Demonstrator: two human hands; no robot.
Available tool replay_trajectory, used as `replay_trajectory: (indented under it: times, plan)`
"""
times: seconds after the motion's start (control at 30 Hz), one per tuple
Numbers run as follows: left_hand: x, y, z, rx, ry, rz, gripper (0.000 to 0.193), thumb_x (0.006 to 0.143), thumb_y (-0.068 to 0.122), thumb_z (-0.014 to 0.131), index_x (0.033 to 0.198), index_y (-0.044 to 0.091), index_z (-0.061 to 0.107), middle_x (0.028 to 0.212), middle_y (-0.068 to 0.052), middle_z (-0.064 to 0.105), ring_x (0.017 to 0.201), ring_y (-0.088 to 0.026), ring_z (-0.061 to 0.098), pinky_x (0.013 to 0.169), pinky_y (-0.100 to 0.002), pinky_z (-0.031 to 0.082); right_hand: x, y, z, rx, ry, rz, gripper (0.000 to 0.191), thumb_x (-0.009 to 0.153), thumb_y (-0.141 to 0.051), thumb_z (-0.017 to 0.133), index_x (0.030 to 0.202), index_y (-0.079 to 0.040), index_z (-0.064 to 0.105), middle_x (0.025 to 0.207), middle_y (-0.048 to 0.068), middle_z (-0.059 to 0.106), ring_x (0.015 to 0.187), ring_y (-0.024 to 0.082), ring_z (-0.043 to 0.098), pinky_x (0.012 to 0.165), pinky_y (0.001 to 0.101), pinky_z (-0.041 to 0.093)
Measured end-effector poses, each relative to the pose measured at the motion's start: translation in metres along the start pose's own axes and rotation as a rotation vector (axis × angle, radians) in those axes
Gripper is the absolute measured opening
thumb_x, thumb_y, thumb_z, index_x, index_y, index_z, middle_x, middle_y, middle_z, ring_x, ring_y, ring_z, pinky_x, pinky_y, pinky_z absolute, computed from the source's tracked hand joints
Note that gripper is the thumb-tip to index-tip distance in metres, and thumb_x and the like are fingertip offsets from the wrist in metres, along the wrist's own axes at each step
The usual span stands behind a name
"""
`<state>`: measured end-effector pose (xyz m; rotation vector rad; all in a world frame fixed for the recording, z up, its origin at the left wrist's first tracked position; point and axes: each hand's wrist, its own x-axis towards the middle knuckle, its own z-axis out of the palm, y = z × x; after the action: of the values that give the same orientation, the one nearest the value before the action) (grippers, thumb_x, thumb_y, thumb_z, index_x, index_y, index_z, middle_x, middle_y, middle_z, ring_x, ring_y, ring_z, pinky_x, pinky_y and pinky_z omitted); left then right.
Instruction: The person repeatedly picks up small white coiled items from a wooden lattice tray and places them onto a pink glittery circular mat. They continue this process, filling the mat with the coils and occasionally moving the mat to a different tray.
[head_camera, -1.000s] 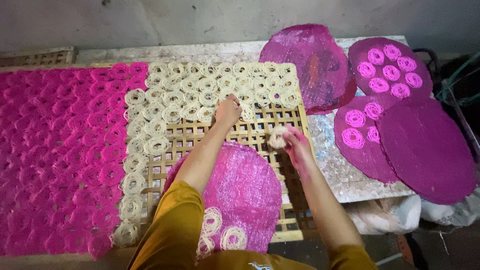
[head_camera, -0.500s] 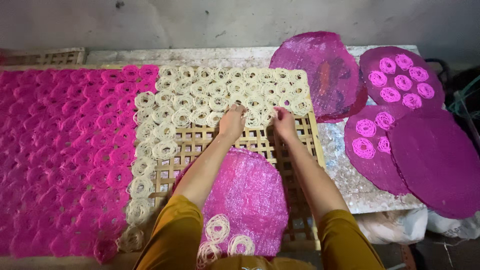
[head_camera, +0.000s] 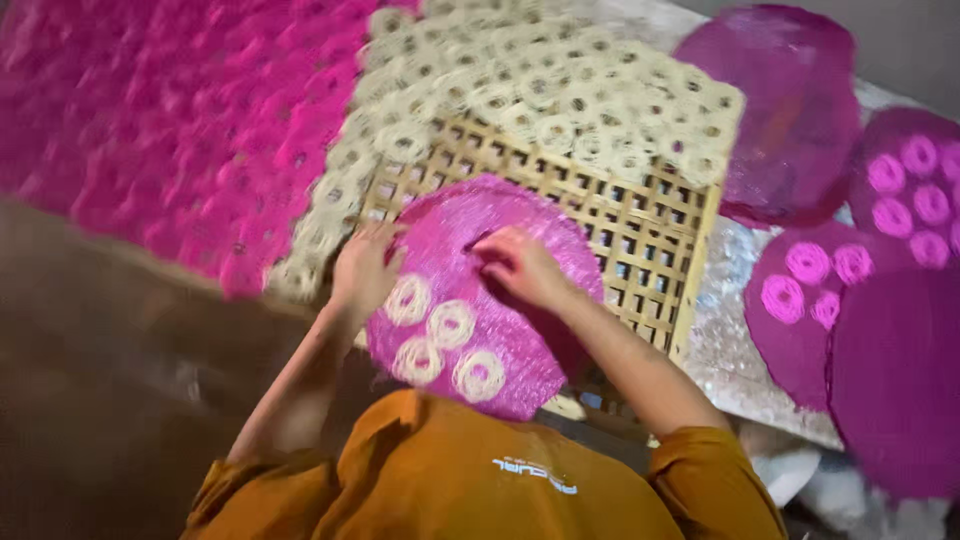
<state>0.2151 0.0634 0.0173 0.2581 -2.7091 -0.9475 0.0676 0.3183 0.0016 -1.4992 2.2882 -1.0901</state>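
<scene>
- Both hands have come back from the cream coils (head_camera: 560, 110) to the pink mat (head_camera: 520, 300).
- Mat lies on the bamboo rack (head_camera: 640, 240), four coils on it.
- Left hand (head_camera: 365, 270) grips its edge.
- Right hand (head_camera: 520, 268) rests loosely curled, holding nothing.

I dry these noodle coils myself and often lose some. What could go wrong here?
The round pink mat overhangs the near edge of the lattice rack; it might tip, spilling the four pale coils. The left hand sits by the edge coils and could nudge them. The right hand presses the mat.
</scene>
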Motion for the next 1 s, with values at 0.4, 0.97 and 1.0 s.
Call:
replay_trajectory:
  times: [0.4,0.97,1.0]
  plan:
    - [-0.149,0.038,0.021,0.163,0.101,-0.191,0.029,0.078,0.018,0.075,0.105,0.009,0.071,0.100,-0.015,0.069,0.098,-0.037,0.066,0.081,-0.051,0.049,0.049,-0.056,0.076,-0.251,-0.473,-0.558,0.022,0.080,-0.019,0.077,0.096,-0.007,0.069,0.104,0.009,0.067,0.103,0.030,0.062,0.088,0.0429,0.054]
    - [-0.125,0.036,0.011,-0.117,-0.266,-0.144,0.024,0.084,0.016,0.073,0.103,0.005,0.063,0.099,-0.015,0.066,0.097,-0.036,0.064,0.082,-0.046,0.052,0.030,0.071,-0.003,1.329,0.342,0.692,0.022,0.095,-0.007,0.065,0.116,-0.002,0.069,0.103,0.008,0.075,0.092,0.017,0.068,0.079,0.0308,0.057]
    - [-0.126,0.041,0.011,-0.173,-0.275,-0.225,0.027,0.085,0.016,0.073,0.105,0.004,0.061,0.100,-0.015,0.067,0.096,-0.035,0.066,0.081,-0.045,0.053,0.016,0.085,-0.024,1.235,0.418,0.715,0.024,0.094,-0.003,0.066,0.118,-0.003,0.069,0.105,0.006,0.074,0.093,0.014,0.068,0.080,0.0294,0.057]
